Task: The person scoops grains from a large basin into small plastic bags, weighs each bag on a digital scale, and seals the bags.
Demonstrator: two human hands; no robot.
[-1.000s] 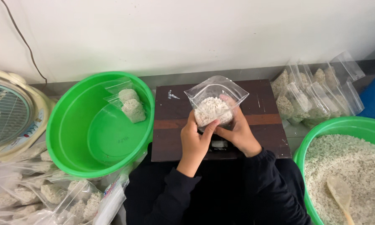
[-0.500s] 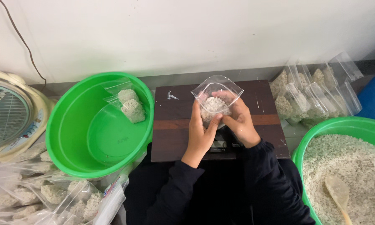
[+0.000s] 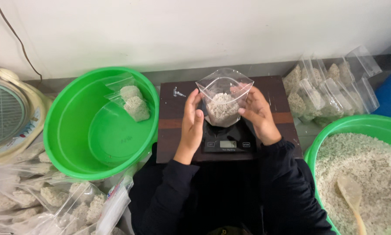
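Standing upright on the black digital kitchen scale, a clear plastic bag partly filled with pale grain is cupped between both hands, left hand and right hand pressed flat to its sides, mouth open. The scale rests on a dark wooden board. Left sits a green basin with two filled bags; right, another green basin of grain with a wooden spoon.

A plain off-white wall closes the far side, evenly lit, with no hard shadows. A thin dark cable runs down it at the left. A grey ledge follows the wall's foot. A dark brown wooden table stands against it.
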